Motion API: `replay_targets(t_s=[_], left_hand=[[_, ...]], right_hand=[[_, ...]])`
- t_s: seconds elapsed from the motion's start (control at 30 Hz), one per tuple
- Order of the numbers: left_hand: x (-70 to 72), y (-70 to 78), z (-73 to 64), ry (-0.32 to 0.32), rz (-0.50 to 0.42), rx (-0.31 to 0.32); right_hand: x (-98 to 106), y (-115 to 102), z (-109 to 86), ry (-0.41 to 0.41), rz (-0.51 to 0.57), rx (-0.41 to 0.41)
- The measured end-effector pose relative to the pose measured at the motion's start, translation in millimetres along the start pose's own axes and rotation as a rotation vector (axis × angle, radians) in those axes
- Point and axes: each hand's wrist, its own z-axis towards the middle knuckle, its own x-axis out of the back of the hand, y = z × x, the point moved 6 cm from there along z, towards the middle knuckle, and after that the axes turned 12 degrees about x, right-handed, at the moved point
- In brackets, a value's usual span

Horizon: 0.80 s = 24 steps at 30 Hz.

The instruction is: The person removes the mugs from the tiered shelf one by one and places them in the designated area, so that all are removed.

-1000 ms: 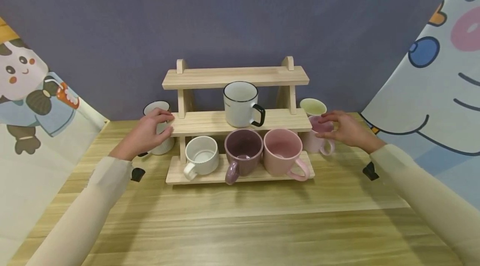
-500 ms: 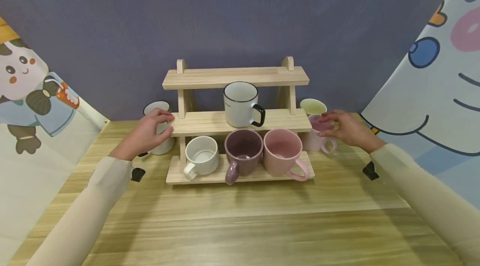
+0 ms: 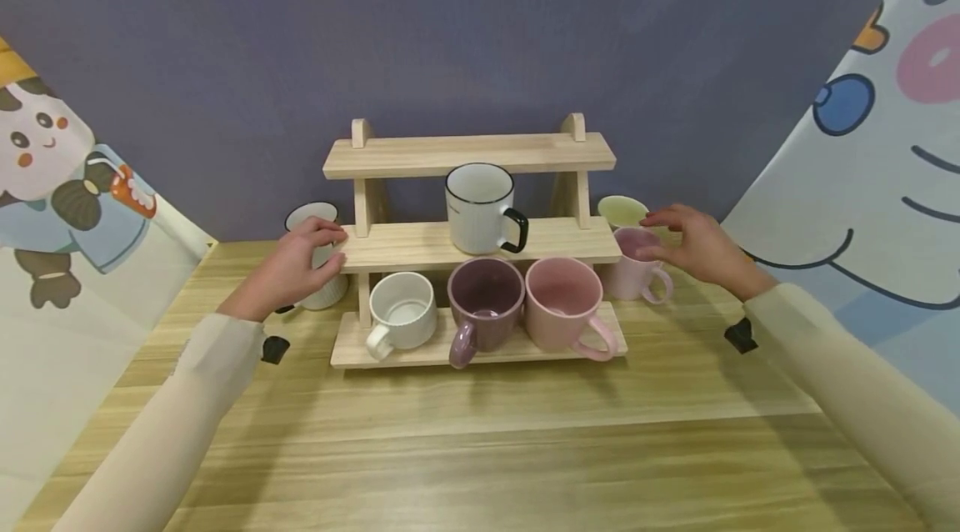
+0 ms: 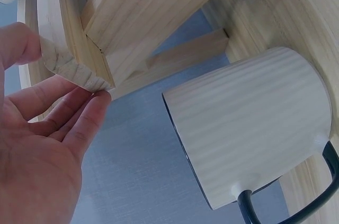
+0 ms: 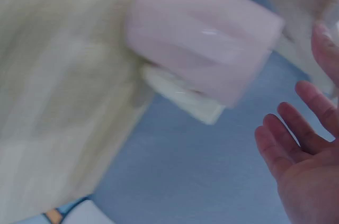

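A three-tier wooden display shelf [image 3: 420, 157] stands against the backdrop. My left hand [image 3: 302, 258] grips the left end of its middle board, thumb and fingers on opposite sides of the board end [image 4: 77, 68] in the left wrist view. Beside that hand stands a ribbed white mug [image 4: 249, 123] with a black handle, partly covered in the head view. My right hand [image 3: 701, 247] hovers by the rim of a small light-pink mug [image 3: 628, 275] right of the shelf. Its fingers are spread and apart from the mug [image 5: 201, 33] in the blurred right wrist view.
On the middle board sits a white mug [image 3: 474, 223] with a black handle. A small white mug [image 3: 412, 328], a purple mug [image 3: 498, 332] and a pink mug [image 3: 551, 328] fill the bottom board. A pale yellow-green cup [image 3: 618, 209] stands behind the light-pink mug.
The light-pink mug has shifted slightly back, toward the yellow-green cup. My right hand has let go of it and lifted up and right. My left hand has stayed on the shelf.
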Motion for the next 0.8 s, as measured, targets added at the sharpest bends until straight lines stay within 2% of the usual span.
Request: replay_targets(t_s=[0.1, 0.33, 0.53, 0.8], left_hand=[[0.3, -0.7, -0.4, -0.003, 0.002, 0.007], [-0.3, -1.2, -0.7, -0.006, 0.004, 0.012], [-0.5, -1.0, -0.4, 0.001, 0.007, 0.002], [-1.7, -3.1, -0.3, 0.011, 0.016, 0.0]], right_hand=[[14.1, -13.3, 6.4, 0.043, 0.01, 0.009], [43.0, -47.5, 15.6, 0.146, -0.016, 0.113], [49.9, -72.9, 27.4, 0.125, 0.015, 0.156], [40.0, -100.8, 54.3, 0.08, 0.074, 0.219]])
